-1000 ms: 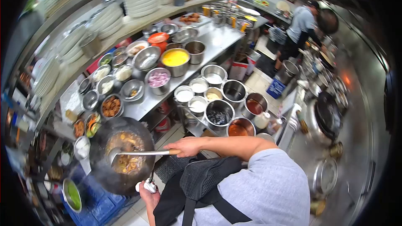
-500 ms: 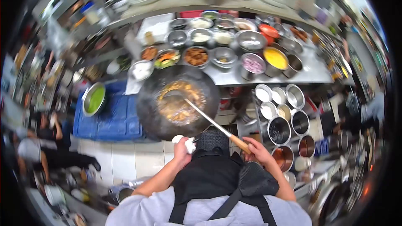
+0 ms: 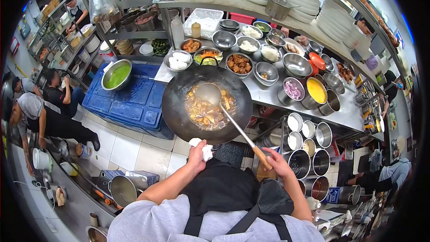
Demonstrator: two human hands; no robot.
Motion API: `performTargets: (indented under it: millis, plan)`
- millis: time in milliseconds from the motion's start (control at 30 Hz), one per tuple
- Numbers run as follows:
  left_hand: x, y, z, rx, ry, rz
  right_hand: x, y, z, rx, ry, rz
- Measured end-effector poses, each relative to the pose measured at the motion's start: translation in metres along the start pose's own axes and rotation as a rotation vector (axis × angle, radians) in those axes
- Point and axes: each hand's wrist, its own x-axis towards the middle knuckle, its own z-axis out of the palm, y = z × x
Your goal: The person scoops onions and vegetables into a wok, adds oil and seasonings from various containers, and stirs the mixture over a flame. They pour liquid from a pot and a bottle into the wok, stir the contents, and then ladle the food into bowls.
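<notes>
A large dark wok (image 3: pixel 175 107) is in front of me, with browned pieces of food in bubbling liquid (image 3: pixel 210 115) at its bottom. My left hand (image 3: pixel 195 157) is closed around a white cloth (image 3: pixel 206 152) at the wok's near rim; the handle beneath is mostly hidden. In my right hand (image 3: pixel 277 163) is the wooden end of a long ladle (image 3: pixel 237 127), held on the right. Its round metal bowl lies over the far part of the food, inside the wok.
Left of the wok stands a blue chest (image 3: pixel 121 110) bearing a bowl of green liquid (image 3: pixel 117 75). Beyond is a steel counter (image 3: pixel 264 90) with several ingredient bowls. Steel pots (image 3: pixel 299 163) are at right. Other people (image 3: pixel 42 116) work at left and right.
The whole view has turned and steadied, so the wok appears farther right. The ladle's bowl now shows more fully over the food. Both hands keep their grips.
</notes>
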Motion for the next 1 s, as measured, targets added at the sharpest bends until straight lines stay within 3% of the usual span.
performTargets:
  millis: [100,167,300,500,600,633,700,733,867,1000]
  plan:
    - [-0.001,0.005,0.001,-0.009,0.005,0.007,0.019,-0.025,0.009,-0.063,-0.131,0.031]
    - [0.006,0.001,-0.009,-0.041,-0.039,-0.033,0.029,-0.035,0.017,0.153,-0.273,0.218]
    - [0.010,-0.001,-0.016,-0.066,-0.050,-0.084,0.062,-0.023,0.027,0.374,-0.469,0.334]
    - [0.014,-0.002,-0.028,-0.066,-0.019,-0.113,0.068,-0.031,0.030,0.225,-0.380,0.321]
    - [0.019,-0.005,-0.036,-0.040,-0.038,-0.144,0.056,-0.017,0.025,-0.518,-0.160,0.149]
    - [0.018,-0.002,-0.035,-0.007,-0.031,-0.142,0.051,0.004,0.017,-0.515,-0.157,0.147]
    - [0.020,0.000,-0.032,0.027,-0.033,-0.140,0.041,0.027,0.007,-0.912,-0.037,-0.193]
    - [0.021,-0.001,-0.034,0.054,-0.023,-0.121,0.032,0.029,0.007,-0.886,-0.053,-0.035]
    - [0.023,-0.004,-0.035,0.087,0.016,-0.027,0.013,0.051,0.010,-0.789,-0.045,-0.063]
    - [0.030,-0.005,-0.040,0.104,0.006,-0.059,0.010,0.039,0.014,-0.750,-0.021,-0.075]
